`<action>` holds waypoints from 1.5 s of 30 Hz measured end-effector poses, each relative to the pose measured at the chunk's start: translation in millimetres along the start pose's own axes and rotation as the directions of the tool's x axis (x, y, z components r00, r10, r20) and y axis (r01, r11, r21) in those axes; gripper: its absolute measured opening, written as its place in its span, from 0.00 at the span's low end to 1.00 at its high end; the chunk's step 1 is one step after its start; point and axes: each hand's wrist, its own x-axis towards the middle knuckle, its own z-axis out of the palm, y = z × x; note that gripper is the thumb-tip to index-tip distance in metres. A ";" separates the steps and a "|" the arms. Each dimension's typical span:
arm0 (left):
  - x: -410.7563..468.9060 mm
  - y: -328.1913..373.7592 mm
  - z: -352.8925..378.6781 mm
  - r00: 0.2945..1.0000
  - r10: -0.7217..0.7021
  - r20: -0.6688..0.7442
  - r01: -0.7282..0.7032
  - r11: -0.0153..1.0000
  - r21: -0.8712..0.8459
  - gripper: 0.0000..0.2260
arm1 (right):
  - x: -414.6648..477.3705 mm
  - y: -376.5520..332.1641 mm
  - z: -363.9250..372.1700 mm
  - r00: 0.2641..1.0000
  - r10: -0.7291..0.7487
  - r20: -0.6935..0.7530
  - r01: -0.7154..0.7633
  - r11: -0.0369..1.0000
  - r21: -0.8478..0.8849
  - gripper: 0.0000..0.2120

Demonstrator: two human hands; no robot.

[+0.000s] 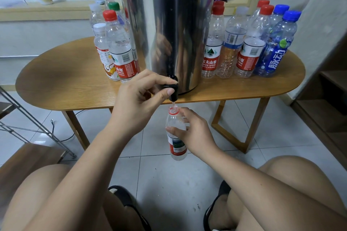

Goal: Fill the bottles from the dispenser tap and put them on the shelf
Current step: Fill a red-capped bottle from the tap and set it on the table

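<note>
Centre frame: clear, ribbed plastic bottle [177, 146] w/ red-white label, uncapped, held below the table edge over glossy grey tiles [165, 174]. Long axis approx. vertical, mouth pointing up, right under the black plastic tap [173, 92]. R hand [194, 134] wraps its fingers round the bottle's shoulder. L hand [139, 97] pinches the tap lever btwn thumb & fingers. Shiny steel cylindrical dispenser [169, 24] on an oval wood-grain table [65, 84]; capped bottles [244, 43] either side.

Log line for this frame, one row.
step: filling | left hand: pinches tap | right hand: holds bottle | bottle: uncapped, mouth under tap
</note>
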 end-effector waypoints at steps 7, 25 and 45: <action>0.3 -0.4 -0.5 1.000 0.004 -0.001 -0.004 1.000 -0.004 0.07 | -1.0 -0.8 -1.5 1.000 -0.017 -0.006 0.017 1.000 0.012 0.28; 1.7 0.1 -1.3 1.000 0.017 0.002 -0.017 1.000 0.011 0.08 | 0.7 1.7 -0.2 0.999 -0.024 -0.026 0.025 1.000 0.015 0.29; 5.7 0.5 -2.7 1.000 0.032 0.000 -0.032 0.999 0.024 0.06 | -0.7 2.8 1.9 0.999 -0.031 -0.029 0.032 0.999 0.010 0.29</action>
